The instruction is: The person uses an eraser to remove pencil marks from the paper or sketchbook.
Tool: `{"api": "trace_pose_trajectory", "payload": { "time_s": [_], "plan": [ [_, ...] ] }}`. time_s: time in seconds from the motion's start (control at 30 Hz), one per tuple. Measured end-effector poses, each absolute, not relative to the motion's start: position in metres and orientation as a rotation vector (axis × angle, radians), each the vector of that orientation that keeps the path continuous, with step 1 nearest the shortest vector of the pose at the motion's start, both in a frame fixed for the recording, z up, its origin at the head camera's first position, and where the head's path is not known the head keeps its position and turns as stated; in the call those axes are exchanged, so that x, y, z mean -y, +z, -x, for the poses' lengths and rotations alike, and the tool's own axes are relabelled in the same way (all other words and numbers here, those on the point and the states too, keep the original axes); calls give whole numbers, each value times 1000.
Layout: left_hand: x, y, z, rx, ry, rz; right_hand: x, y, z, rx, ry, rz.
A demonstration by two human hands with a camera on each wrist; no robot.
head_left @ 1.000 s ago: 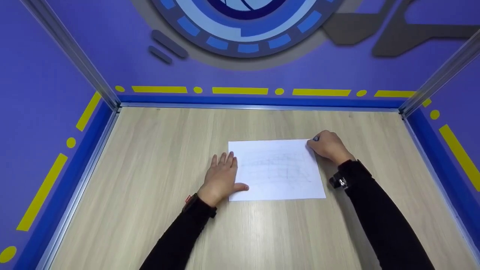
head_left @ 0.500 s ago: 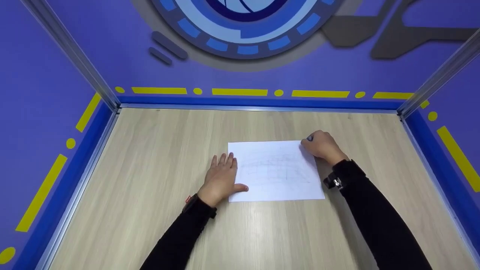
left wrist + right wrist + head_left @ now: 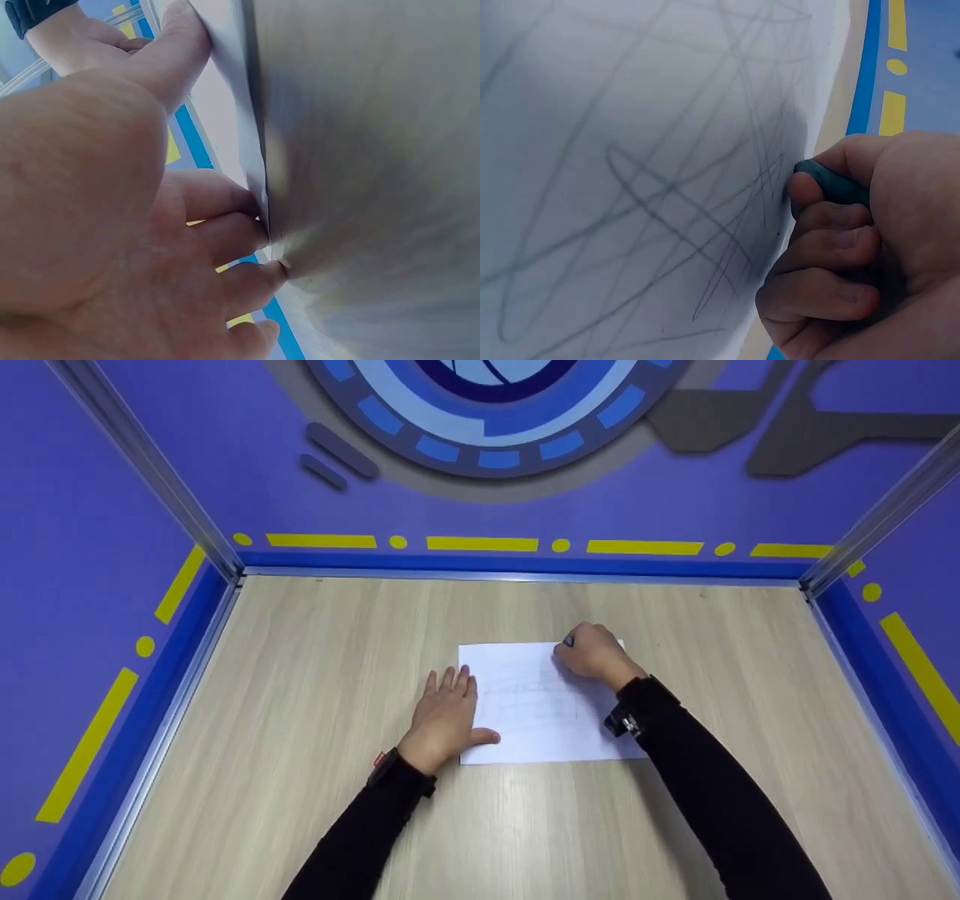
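Note:
A white sheet of paper (image 3: 517,739) lies on the wooden table, faint grey scribbled lines across its middle. In the right wrist view these show as long crossing pencil-like strokes on the paper (image 3: 570,67). My left hand (image 3: 441,718) lies spread along the sheet's left edge, thumb on the paper and fingertips at its border. My right hand (image 3: 596,654) is at the sheet's far edge, right of its middle. Its curled fingers and thumb pinch a small dark teal eraser-like piece (image 3: 834,184), mostly hidden inside the hand. The right forearm covers the sheet's right part.
The light wooden table (image 3: 322,660) is bordered by metal rails (image 3: 517,577). Purple-blue panels with yellow dashes (image 3: 481,544) rise at the back and both sides. Both wrists wear black bands (image 3: 646,701) over dark sleeves.
My right hand has slid left along the paper's far edge, from its right corner toward the middle, still pinching the teal piece. The left hand has stayed in place.

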State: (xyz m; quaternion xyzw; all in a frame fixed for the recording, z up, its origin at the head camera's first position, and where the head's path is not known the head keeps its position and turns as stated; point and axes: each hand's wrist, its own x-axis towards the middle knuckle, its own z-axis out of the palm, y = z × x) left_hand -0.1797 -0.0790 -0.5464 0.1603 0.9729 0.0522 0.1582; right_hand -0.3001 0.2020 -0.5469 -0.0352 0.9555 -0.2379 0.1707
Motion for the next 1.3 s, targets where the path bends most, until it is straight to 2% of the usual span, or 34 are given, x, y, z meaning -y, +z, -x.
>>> {"api": "trace_pose_trajectory", "payload": {
  "time_s": [0.73,1.3],
  "plan": [
    [77,-548,176,-2804,192,-459,-292,-548,303,-2687,-725,-97],
    [78,-549,179,-2803,143,-461,-302,-554,295,-2723,-766,-77]
  ]
}}
